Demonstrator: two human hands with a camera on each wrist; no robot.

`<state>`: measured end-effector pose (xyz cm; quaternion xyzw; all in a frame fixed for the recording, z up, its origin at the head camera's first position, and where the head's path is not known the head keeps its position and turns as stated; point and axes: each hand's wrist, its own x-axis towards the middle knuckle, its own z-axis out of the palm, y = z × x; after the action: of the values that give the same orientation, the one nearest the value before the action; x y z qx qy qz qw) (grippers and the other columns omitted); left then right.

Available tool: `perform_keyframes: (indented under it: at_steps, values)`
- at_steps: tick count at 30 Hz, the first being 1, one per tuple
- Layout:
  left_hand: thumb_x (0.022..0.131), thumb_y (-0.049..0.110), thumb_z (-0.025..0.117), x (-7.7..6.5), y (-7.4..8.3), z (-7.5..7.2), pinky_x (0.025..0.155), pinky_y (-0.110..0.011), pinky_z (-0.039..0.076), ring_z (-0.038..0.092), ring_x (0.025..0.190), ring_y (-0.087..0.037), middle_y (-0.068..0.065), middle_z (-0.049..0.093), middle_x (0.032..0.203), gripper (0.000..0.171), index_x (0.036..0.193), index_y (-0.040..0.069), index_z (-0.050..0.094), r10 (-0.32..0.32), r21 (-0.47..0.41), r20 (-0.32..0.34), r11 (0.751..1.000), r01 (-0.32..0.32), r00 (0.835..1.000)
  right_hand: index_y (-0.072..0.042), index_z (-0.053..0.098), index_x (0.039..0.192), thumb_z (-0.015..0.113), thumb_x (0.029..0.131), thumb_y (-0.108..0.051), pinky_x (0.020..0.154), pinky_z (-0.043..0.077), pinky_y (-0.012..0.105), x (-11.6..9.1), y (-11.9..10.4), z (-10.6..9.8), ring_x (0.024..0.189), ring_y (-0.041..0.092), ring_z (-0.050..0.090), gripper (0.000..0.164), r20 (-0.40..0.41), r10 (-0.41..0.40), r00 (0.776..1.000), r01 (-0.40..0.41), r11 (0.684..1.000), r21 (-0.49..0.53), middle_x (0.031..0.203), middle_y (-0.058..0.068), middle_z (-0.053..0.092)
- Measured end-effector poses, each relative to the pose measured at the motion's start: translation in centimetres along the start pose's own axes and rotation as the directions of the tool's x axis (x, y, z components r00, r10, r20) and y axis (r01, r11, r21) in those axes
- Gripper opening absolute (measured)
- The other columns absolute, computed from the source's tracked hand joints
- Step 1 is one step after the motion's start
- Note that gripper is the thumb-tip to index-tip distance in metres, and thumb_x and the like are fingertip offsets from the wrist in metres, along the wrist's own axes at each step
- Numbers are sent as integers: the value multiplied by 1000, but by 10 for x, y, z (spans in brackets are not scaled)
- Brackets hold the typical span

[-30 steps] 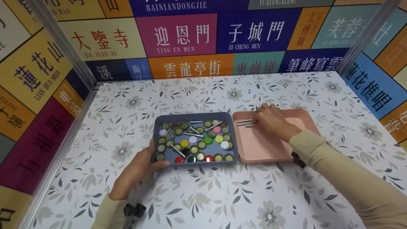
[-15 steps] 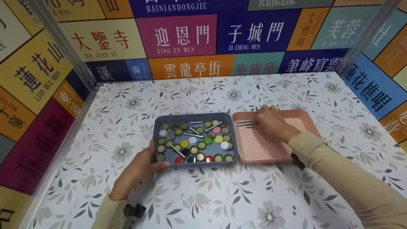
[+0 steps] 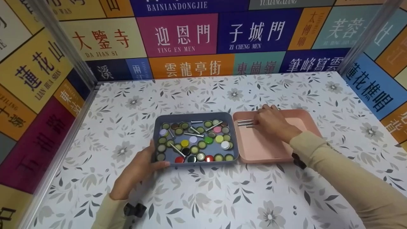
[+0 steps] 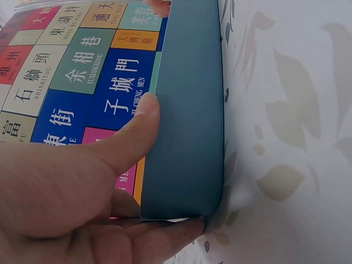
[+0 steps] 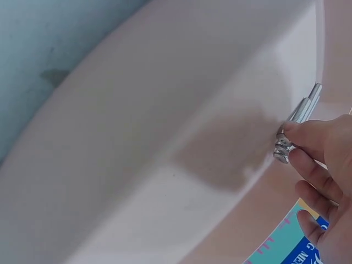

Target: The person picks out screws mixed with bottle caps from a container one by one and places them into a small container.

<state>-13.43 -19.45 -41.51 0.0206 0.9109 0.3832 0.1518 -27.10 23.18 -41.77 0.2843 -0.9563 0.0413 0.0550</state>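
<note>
A blue-grey tray (image 3: pixel 217 150) holds many bottle caps (image 3: pixel 194 149) and several silver screws (image 3: pixel 194 135) scattered among them. My left hand (image 3: pixel 140 165) grips its near left corner; in the left wrist view the thumb (image 4: pixel 137 124) lies against the tray wall (image 4: pixel 190 110), with the fingers round the corner. Inside the pink tray (image 3: pixel 260 148), my right hand (image 3: pixel 272 122) is at the far left part. Thumb and index finger pinch a small bunch of screws (image 5: pixel 300 113) by the head end in the right wrist view. Their shanks lie side by side, pointing left in the head view.
The two trays stand side by side on a table (image 3: pixel 203 197) with a floral cover. Printed panels (image 3: pixel 178 35) with large characters rise behind the table and along both sides. Metal posts (image 3: pixel 68 41) mark the back corners.
</note>
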Motion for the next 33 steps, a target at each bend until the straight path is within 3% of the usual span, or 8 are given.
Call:
perform_keyframes:
  at_steps: [6,16,26,33]
  values:
    - [91,29,74,2,-1,1,121,-54,30,41,142,-43,-33,38,153,105,156,-10,3,-12,21,-6,1000,12,1000,-5,78,85,78,83,-12,75,38,46,1,-1,-2,84,33,53,7,0,-5,1000,5,1000,12,87,14,72]
    - [91,28,73,3,-1,0,124,-54,23,31,148,-43,-32,30,159,105,157,-7,0,-30,-1,4,1000,30,1000,-4,76,85,80,82,-13,77,38,45,5,-6,-10,85,32,53,10,-1,-11,1000,11,1000,22,86,14,72]
    - [91,30,74,3,0,1,123,-53,27,37,145,-43,-32,33,157,104,157,-8,2,-40,10,2,999,40,999,-4,76,90,81,77,-11,73,39,45,10,-14,-7,83,33,54,16,-91,-57,994,61,997,45,87,15,72]
    - [91,29,74,3,0,1,122,-53,29,41,142,-42,-32,38,154,104,156,-9,1,-32,9,-2,999,32,999,-5,77,90,79,76,-6,71,38,44,13,-29,-8,82,31,52,14,-193,-117,974,129,990,55,83,13,69]
